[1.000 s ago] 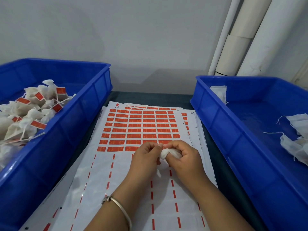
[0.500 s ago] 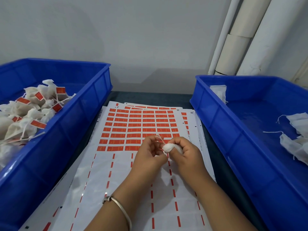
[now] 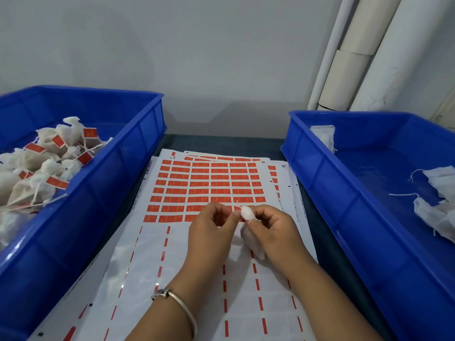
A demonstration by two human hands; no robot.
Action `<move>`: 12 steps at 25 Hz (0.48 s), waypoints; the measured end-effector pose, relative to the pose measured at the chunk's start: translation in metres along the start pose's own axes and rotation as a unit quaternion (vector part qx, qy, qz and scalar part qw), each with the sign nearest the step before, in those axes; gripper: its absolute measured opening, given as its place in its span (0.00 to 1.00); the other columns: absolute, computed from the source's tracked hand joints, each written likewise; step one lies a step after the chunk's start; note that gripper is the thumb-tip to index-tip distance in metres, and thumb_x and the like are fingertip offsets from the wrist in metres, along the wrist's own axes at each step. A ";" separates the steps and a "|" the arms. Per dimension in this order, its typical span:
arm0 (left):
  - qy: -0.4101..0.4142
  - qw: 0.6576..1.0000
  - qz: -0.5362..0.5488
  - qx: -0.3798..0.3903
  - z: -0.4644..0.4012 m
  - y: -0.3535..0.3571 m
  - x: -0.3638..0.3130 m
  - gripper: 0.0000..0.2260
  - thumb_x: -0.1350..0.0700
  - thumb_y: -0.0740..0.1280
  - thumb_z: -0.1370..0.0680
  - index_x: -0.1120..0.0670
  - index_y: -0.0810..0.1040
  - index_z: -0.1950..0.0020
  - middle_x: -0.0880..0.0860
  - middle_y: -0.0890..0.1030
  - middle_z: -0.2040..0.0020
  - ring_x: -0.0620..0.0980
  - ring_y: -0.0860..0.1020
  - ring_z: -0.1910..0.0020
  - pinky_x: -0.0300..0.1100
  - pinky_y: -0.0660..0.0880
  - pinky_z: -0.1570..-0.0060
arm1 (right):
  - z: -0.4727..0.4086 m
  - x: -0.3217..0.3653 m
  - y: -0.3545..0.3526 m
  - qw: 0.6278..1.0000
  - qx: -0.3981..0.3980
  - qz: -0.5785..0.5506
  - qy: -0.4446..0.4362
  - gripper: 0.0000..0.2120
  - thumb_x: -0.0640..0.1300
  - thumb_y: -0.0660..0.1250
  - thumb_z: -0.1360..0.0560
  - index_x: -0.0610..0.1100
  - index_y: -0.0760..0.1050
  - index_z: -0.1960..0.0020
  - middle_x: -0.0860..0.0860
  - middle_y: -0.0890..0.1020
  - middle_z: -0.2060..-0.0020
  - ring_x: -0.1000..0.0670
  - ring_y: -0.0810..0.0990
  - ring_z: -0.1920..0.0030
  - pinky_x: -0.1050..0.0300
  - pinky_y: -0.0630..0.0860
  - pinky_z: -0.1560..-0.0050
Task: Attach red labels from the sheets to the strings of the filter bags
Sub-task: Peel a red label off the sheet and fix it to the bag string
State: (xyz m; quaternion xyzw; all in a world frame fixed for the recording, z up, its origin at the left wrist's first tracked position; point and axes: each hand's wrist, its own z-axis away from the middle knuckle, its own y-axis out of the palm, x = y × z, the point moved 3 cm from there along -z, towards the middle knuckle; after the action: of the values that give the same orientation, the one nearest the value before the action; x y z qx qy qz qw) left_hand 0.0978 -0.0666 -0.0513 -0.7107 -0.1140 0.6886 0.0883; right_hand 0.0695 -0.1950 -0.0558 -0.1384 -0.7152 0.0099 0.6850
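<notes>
A white filter bag (image 3: pixel 247 214) is gripped in my right hand (image 3: pixel 270 227), its body hanging under the palm. My left hand (image 3: pixel 211 230) pinches something small right beside the bag's top, with a bit of red showing at the fingertips. Both hands hover over the label sheet (image 3: pixel 211 188), at the lowest row of red labels. The lower half of the sheet is stripped, with only red dashes left.
The blue bin (image 3: pixel 118 183) on the left holds several labelled filter bags (image 3: pixel 49 166). In the blue bin (image 3: pixel 327 193) on the right lie a few unlabelled bags (image 3: pixel 440 193). White pipes (image 3: pixel 349 52) stand at the back right against the wall.
Both hands have shifted slightly up the sheet and apart. The bag's top now sticks out between the right fingers, and its body has dropped below the right palm.
</notes>
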 end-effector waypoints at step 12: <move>-0.113 0.976 0.114 0.144 0.007 -0.001 -0.006 0.11 0.48 0.67 0.25 0.47 0.84 0.66 0.45 0.81 0.67 0.46 0.78 0.61 0.34 0.70 0.64 | 0.000 0.005 -0.008 0.994 -0.001 0.053 -0.093 0.08 0.43 0.70 0.27 0.57 0.79 0.56 0.67 0.80 0.53 0.64 0.78 0.48 0.76 0.73 0.57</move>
State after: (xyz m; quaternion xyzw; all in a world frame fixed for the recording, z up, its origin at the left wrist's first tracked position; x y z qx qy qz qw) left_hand 0.0905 -0.0678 -0.0460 -0.6162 0.0590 0.7794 0.0967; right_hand 0.0678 -0.2012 -0.0495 -0.1751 -0.7672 0.0581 0.6143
